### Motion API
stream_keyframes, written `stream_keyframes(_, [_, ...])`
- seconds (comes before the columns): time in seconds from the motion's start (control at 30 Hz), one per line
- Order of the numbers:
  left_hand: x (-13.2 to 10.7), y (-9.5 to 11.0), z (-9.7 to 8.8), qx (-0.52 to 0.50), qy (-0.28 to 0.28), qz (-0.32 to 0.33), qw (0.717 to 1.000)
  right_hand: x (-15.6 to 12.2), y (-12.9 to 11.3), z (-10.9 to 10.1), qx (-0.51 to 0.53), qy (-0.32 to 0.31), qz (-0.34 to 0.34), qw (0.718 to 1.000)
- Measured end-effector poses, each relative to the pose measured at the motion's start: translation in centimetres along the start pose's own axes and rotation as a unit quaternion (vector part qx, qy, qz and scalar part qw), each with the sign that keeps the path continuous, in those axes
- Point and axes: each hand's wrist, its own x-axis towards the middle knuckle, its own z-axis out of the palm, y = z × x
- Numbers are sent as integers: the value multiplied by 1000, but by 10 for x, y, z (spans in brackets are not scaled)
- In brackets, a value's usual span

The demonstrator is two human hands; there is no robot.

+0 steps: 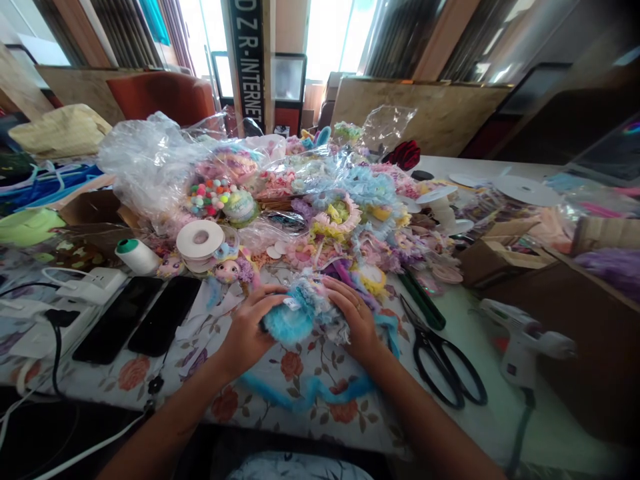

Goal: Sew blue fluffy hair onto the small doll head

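Note:
Between my two hands is a fluffy light-blue piece (287,325) with grey-blue ruffled lace at its right side. My left hand (255,330) has its fingers wrapped over the blue fluff from the left. From the right, my right hand (353,317) closes on the ruffled lace part. Just in front of me a strip of blue fluffy trim (310,393) lies curved on the flowered tablecloth (225,403). Close beyond my hands sit a small doll head (227,270) and a yellow-rimmed ruffled piece (373,277).
Black-handled scissors (445,363) and a white glue gun (520,340) lie at the right, beside a cardboard box (580,320). Two black phones (143,320), a power strip (55,330) and a thread spool (137,257) are at the left. Ruffled pieces and plastic bags (145,167) heap up behind.

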Motion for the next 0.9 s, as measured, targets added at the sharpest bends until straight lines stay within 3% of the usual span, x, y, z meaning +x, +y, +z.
stream_keyframes(0.13, [15, 7, -5, -20, 81, -73, 994, 6, -8, 6, 58, 14, 141, 988])
stream_keyframes(0.27, [41, 12, -14, -30, 90, -170, 981, 11, -10, 11, 174, -26, 260, 949])
stream_keyframes(0.47, [62, 6, -13, -12, 38, -176, 984, 2, -3, 20, 241, -32, 327, 913])
stream_keyframes(0.73, [64, 6, -9, -34, 8, -170, 985, -1, 0, 23, 246, 8, 336, 909])
stream_keyframes(0.9, [68, -1, -10, -13, 15, -182, 983, -2, -1, 25, 322, -11, 402, 857])
